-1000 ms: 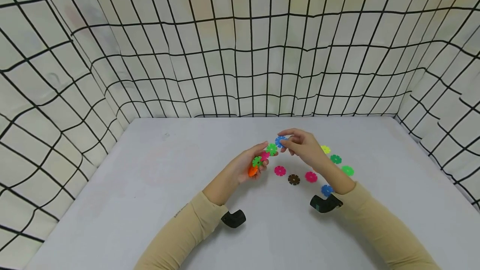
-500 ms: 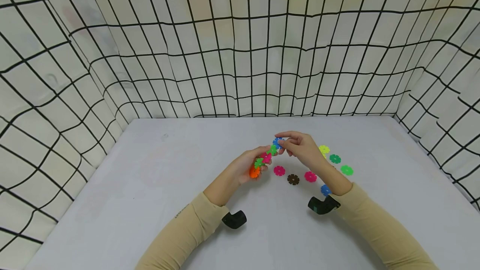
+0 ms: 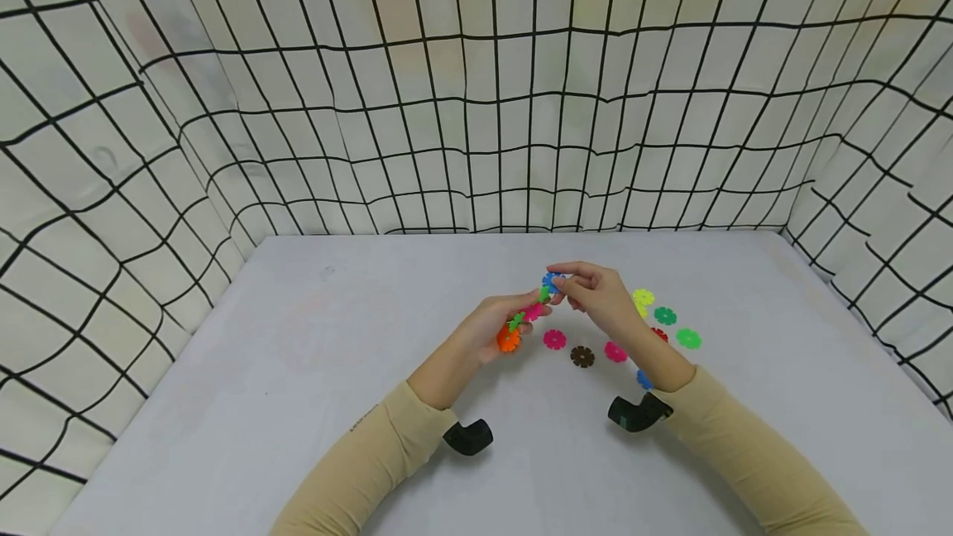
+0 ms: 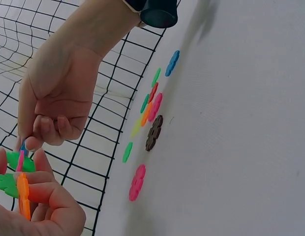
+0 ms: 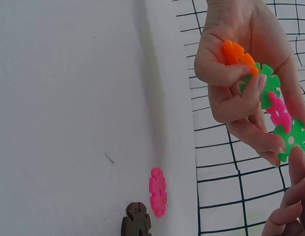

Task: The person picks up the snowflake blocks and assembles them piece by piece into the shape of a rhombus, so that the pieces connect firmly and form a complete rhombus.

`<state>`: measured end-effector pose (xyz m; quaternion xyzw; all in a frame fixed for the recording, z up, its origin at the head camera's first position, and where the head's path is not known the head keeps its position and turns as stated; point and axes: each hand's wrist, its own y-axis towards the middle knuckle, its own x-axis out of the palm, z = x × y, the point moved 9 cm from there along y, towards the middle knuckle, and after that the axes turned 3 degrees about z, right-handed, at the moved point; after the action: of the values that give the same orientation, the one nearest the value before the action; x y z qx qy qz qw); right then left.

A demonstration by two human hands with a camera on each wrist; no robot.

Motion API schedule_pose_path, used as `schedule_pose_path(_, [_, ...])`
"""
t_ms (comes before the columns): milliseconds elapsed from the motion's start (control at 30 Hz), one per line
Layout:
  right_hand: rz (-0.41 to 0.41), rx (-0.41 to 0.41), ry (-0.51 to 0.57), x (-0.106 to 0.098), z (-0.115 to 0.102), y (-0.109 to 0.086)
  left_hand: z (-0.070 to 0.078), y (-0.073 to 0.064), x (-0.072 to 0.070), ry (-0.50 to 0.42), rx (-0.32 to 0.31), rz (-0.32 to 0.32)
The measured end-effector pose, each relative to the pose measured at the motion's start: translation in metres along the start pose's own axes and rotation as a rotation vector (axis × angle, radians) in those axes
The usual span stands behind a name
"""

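The left hand, fingers curled, grips a chain of orange, green and pink notched discs over the worktop, midway between its left and right edges. The right hand pinches a blue disc at the chain's far end; I cannot tell whether they interlock. Loose discs lie toward the right edge.

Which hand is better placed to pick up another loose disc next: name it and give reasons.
Probably the right hand: most loose discs lie on its side, and it pinches just the blue disc. The left hand is busy gripping the chain of joined discs.
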<state>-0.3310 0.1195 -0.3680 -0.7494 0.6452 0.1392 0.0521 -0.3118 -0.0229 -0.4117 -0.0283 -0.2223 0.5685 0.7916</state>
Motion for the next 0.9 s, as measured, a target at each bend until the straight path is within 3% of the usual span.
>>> schedule_pose_path(300, [0.03, -0.088, -0.017, 0.002, -0.008, -0.005, 0.0, 0.004, 0.0, 0.017, 0.014, 0.022])
schedule_pose_path(533, [-0.036, -0.037, -0.024, 0.002, 0.002, -0.003, -0.003, 0.003, -0.001, 0.055, -0.002, 0.013])
schedule_pose_path(767, [-0.08, -0.054, -0.028, 0.003, 0.006, 0.001, -0.002, 0.003, -0.002, 0.112, 0.011, 0.005])
schedule_pose_path(900, [-0.093, -0.065, -0.053, 0.002, 0.005, 0.002, -0.002, 0.003, 0.001, 0.088, 0.006, -0.023])
